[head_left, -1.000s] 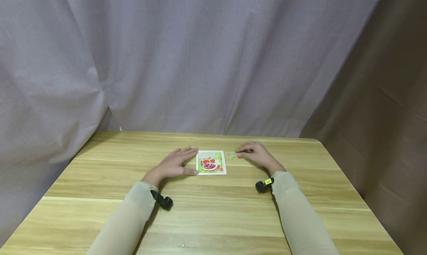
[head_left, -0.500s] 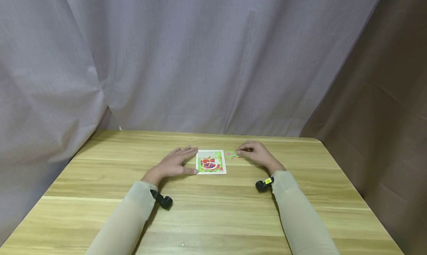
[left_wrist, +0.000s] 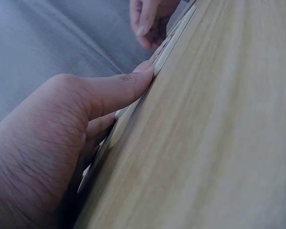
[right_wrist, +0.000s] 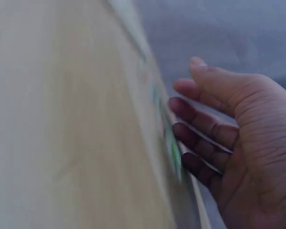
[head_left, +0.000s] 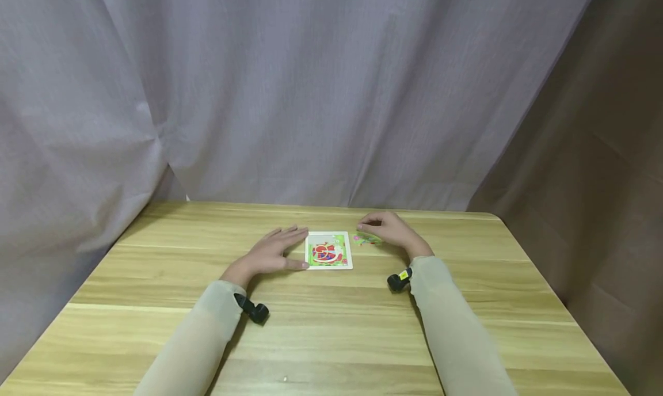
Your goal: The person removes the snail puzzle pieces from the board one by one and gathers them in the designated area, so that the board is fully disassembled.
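A square white-framed picture puzzle board (head_left: 349,265) lies near the table's far edge, with a red, green and white picture and a bare grey patch at its upper left. My left hand (head_left: 271,255) rests at its left side, fingers and thumb spread along the frame; the thumb (left_wrist: 119,90) touches the near corner in the left wrist view. My right hand (head_left: 388,229) hovers over green puzzle pieces (head_left: 366,239) right of the board. Its fingers (right_wrist: 207,124) are loosely bent in the right wrist view, with a gap between thumb and index and no piece visible there.
The wooden table (head_left: 331,327) carries all of this, with a small pale speck (head_left: 285,379) near its front. A grey curtain (head_left: 290,96) hangs behind the far edge, and a brown curtain (head_left: 595,183) at the right. Black wrist cameras (head_left: 254,312) sit on both cuffs.
My right hand has lifted a little and shifted left over the puzzle pieces, showing more of them. The left hand has stayed at the board.
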The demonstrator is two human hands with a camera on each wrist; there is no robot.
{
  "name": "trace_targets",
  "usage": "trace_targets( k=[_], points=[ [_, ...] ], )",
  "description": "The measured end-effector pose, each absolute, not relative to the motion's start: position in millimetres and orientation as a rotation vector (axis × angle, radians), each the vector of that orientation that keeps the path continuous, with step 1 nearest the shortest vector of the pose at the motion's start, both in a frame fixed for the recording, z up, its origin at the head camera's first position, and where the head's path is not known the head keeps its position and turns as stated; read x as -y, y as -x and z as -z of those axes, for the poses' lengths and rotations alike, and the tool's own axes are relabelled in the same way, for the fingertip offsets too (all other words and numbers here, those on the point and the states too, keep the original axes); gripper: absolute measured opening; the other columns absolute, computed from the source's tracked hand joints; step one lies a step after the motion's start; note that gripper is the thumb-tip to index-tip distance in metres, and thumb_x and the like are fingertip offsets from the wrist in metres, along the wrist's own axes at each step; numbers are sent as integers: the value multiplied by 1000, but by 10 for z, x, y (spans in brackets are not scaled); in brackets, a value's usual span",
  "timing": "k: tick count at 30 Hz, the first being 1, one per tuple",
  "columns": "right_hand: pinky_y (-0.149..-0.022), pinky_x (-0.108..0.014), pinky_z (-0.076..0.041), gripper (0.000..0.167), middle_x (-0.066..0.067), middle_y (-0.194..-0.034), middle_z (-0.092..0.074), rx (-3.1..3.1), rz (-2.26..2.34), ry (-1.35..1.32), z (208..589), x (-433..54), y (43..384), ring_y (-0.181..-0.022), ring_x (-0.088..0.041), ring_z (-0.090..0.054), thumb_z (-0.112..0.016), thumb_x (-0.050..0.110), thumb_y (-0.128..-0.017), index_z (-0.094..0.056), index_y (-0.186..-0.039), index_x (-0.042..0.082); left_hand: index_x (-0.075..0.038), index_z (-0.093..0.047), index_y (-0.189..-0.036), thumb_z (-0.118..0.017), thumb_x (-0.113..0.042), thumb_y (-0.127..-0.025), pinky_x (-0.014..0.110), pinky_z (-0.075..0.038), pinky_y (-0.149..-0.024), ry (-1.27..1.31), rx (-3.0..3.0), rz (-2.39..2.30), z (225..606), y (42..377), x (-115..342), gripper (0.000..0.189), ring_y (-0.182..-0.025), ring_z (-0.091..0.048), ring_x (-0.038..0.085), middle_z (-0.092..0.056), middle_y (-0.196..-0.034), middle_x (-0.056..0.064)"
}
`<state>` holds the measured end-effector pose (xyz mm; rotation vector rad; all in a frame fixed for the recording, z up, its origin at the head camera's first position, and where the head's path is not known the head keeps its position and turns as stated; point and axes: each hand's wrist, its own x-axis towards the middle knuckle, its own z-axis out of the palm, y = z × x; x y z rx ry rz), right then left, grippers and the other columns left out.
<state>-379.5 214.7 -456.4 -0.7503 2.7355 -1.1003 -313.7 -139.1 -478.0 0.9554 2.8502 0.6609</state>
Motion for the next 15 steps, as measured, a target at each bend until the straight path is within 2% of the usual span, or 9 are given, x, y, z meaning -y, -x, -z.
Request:
trace_targets(
  k=[1,7,8,15],
  points=[
    [-85,-38,-53,32,2,-107,-72,-2711,1105,761,4547,-2084,3803,-95,-17,-63,-66,40,-98,-75,-115,15,-19,-28,-160,-61,-68,-86,49,-5,-124,-958,-2853,-660,4777,3140,1391,95,-153,-15,24,-24,-166,0],
    [-82,-33,-54,26,5,-109,-71,-2618,1056,847,4547,-1730,3790,-94,-15,-63,-67,40,-97,-76,-111,20,-17,-30,-159,-62,-68,-87,52,-7,-124,-972,-2842,-664,4773,3132,1391,94,-153,-17,27,-25,-165,2],
    [-87,-32,-53,24,6,-109,-71,-2615,1055,861,4560,-1694,3785,-99,-13,-62,-68,40,-97,-77,-109,22,-17,-29,-159,-61,-68,-87,52,-7,-124,-972,-2841,-660,4775,3130,1392,94,-153,-17,27,-25,-165,2],
    [-95,-37,-51,17,6,-114,-70,-2606,1110,960,4606,-1629,3773,-107,-15,-62,-70,34,-96,-78,-105,21,-18,-29,-160,-61,-69,-87,52,-7,-123,-965,-2846,-662,4767,3134,1398,94,-153,-17,26,-24,-165,1]
  ],
)
